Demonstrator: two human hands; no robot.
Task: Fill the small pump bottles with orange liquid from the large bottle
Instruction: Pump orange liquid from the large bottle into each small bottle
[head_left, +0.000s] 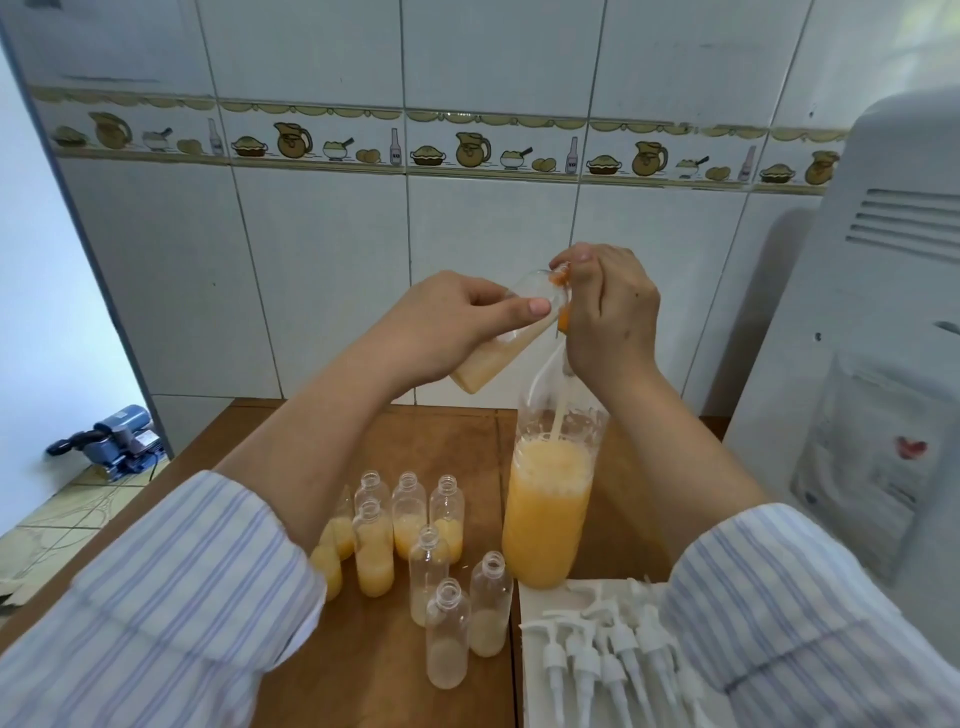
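Note:
My left hand (447, 322) holds a small clear bottle (498, 358) tilted, its mouth up and to the right, with orange liquid pooled at its lower end. My right hand (608, 317) pinches a small orange piece (562, 319) at that mouth. A pale tube or stream, I cannot tell which, runs from there down into the large bottle (545, 499). The large bottle stands upright on the wooden table (374, 675), mostly full of orange liquid. Several small uncapped bottles (447, 631) stand left of it, each partly filled.
Several white pump heads (613, 654) lie on a white tray (535, 691) at the table's front right. A white appliance (872, 364) stands close on the right. Tiled wall behind the table. A blue machine (114, 441) sits on the floor at left.

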